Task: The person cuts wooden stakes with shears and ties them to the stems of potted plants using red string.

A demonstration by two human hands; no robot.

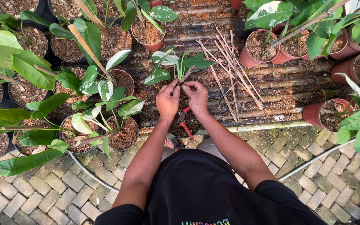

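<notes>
As I look down, both hands sit close together at 1 small plant: left hand & right hand pinch its stem base, above 1 dark pot. 1 red-handled pruner lies in that pot. 1 bundle of thin sticks lies just right. I count 6 terracotta pots at right.

Greens, whites and terracotta
Variegated leaves — green splashed white; red-handled pruners; terracotta pots; grey-brown paving.
</notes>
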